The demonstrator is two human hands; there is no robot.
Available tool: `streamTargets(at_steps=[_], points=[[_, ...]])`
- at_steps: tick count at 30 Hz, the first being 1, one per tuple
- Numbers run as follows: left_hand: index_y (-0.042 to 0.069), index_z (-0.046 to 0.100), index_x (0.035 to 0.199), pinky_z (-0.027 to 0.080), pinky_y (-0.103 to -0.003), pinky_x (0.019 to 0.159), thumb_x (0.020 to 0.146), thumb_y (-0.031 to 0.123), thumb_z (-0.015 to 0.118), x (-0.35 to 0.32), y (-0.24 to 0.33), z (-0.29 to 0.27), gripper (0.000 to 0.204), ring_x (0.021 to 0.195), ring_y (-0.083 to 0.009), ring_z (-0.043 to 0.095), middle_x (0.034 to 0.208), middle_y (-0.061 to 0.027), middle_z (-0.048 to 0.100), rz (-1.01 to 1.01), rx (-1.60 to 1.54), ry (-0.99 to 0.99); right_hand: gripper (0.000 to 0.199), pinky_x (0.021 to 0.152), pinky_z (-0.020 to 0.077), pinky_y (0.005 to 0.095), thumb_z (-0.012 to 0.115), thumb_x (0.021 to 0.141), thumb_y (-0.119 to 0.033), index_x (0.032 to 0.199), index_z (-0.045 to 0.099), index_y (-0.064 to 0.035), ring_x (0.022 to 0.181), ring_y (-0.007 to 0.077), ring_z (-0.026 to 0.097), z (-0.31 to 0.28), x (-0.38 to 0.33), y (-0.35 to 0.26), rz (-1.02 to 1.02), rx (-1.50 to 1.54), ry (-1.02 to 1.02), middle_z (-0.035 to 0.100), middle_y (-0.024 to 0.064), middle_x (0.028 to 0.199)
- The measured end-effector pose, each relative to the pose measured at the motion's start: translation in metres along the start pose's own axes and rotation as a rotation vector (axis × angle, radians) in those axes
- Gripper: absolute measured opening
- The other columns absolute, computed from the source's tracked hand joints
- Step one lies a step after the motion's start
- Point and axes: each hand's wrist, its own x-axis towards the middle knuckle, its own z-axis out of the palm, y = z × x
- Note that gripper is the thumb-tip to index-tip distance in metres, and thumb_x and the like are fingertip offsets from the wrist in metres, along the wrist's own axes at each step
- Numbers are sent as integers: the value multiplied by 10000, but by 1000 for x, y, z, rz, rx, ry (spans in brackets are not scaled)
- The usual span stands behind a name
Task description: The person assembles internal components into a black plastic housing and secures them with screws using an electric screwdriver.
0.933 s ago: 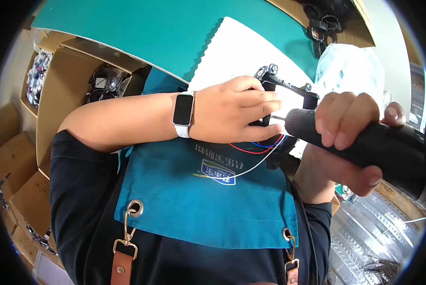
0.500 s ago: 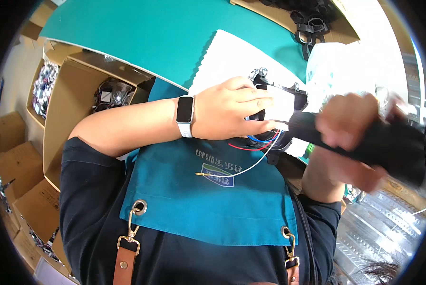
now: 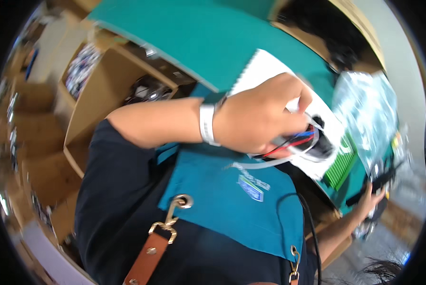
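My left hand [image 3: 265, 114] is closed over a bundle of red, blue, black and white wires [image 3: 301, 138], its fingertips bent and partly hidden. Beside those fingers, a small black housing [image 3: 321, 145] lies on a white sheet [image 3: 265, 71] with a scalloped edge; motion smears its detail. Far to the right, my right hand [image 3: 369, 203] grips a long black tool [image 3: 378, 184], blurred, whose exact kind I cannot make out.
Green ribbed block [image 3: 340, 168] and clear plastic bag [image 3: 367, 111] sit right of the sheet on the green table [image 3: 189, 35]. An open carton [image 3: 308, 35] of black parts stands at the back. Another carton [image 3: 96, 99] is at left. A black cord [image 3: 313, 228] hangs by my apron.
My right hand has swung away from the black housing to the far right with the black tool. The left hand has gone from lying on the housing to clutching its wires. The view has shifted.
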Motion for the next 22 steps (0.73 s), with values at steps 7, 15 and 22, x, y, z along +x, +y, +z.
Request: streamTargets(at_steps=[7,15,22], points=[[-15,426,1366,485,-369,990,781,421,786,-171,4,-205,814,1174,-286,560,1356,-161,523,-774,-700,789,630,1020,414,412,650,927,-308,1400,392,19,1188,391,526,21,3,21,-207,-402,-84,523,252,1325],[80,645,1127,569,-452,825,985,319,556,-467,-14,-214,292,905,-253,701,1036,-116,709,-1397,-619,1659,777,1004,409,493,674,890,-391,1470,320,-13,1192,420,523,43,-33,-58,-294,-727,-248,511,257,1346],[26,452,1426,268,-388,1156,811,414,763,-762,-93,-113,791,1329,-226,468,1371,-158,550,-1900,23,1455,669,1051,406,414,679,904,-338,1440,390,-59,1263,367,499,48,4,17,-292,-989,-225,430,229,1451]])
